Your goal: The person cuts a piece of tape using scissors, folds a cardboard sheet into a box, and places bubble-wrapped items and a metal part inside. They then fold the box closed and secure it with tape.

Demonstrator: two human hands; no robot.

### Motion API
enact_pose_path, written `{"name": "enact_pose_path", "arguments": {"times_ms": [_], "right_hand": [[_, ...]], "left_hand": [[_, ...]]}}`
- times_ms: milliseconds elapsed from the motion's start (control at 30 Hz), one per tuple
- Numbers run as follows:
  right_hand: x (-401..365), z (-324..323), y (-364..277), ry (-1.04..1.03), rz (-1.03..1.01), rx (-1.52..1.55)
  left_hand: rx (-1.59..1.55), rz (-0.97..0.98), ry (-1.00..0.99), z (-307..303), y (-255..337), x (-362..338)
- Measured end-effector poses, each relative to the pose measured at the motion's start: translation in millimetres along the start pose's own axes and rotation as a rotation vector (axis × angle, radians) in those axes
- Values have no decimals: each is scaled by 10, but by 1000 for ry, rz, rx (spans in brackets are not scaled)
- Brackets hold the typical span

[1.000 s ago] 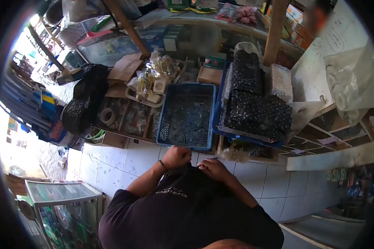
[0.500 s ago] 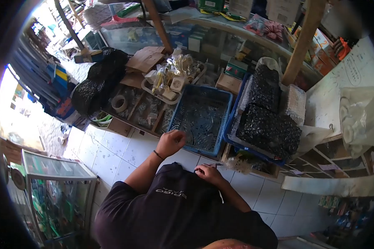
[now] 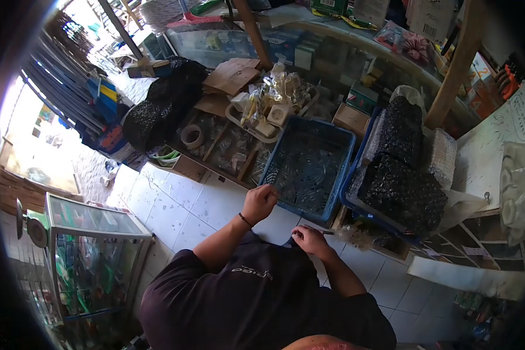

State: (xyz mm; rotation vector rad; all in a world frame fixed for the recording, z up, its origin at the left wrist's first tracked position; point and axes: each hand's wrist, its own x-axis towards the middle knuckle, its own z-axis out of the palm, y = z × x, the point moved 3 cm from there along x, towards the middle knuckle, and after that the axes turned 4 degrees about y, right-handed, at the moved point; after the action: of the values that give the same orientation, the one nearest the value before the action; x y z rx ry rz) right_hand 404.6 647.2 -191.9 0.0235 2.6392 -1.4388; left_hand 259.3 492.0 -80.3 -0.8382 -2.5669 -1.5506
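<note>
My left hand (image 3: 260, 202), with a dark band on its wrist, is curled closed beside the near left corner of a blue plastic basket (image 3: 345, 175). Whether anything sits inside its fingers is hidden. Closer to my body, my right hand (image 3: 310, 240) is closed in front of the basket's near edge. A thin, dark, pen-like object (image 3: 326, 232) sticks out from it to the right; its exact kind is too small to tell. Small clear or dark pieces lie on the basket's bottom, too blurred to name.
Left of the basket, a tray (image 3: 239, 118) carries sockets and packaged fittings; a tape roll (image 3: 192, 136) lies in a wooden compartment. To the right stands a blue crate (image 3: 349, 201) with bubble-wrapped bundles (image 3: 403, 186). A glass cabinet (image 3: 96, 251) stands at lower left.
The view has shifted, so the surroundings appear farther right. Both hands stay close in front of the basket, and the thin object at my right hand shows more clearly.
</note>
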Motion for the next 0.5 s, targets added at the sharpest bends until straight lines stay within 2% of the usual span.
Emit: {"name": "enact_pose_path", "arguments": {"times_ms": [100, 167, 200, 267, 300, 367, 400, 433, 467, 500], "right_hand": [[16, 13, -10, 49, 44, -7], [-8, 115, 22, 100, 52, -35], [-26, 172, 20, 111, 140, 25], [-131, 410, 238, 157, 254, 78], [-203, 601, 461, 178, 306, 110], [-531, 1091, 1259, 65, 250, -170], [-828, 1269, 1355, 9, 586, -102], [-1057, 1372, 1389, -47, 921, -36], [-1189, 1370, 1137, -46, 995, 202], [-1354, 1385, 958, -37, 1082, 429]], "left_hand": [[-106, -44, 78, -77, -47, -23], [-146, 18, 182, -110, -97, -21], [-164, 46, 234, -147, -142, -31], [-137, 34, 170, -232, -339, -105], [-117, 29, 140, -304, -484, -162], [-64, -61, 68, -472, -909, -338], [-42, -109, 39, -548, -1160, -456], [-32, -283, -3, -645, -1452, -616], [-23, -458, -46, -752, -1814, -838], [110, -455, 22, -784, -2413, -1138]]}}
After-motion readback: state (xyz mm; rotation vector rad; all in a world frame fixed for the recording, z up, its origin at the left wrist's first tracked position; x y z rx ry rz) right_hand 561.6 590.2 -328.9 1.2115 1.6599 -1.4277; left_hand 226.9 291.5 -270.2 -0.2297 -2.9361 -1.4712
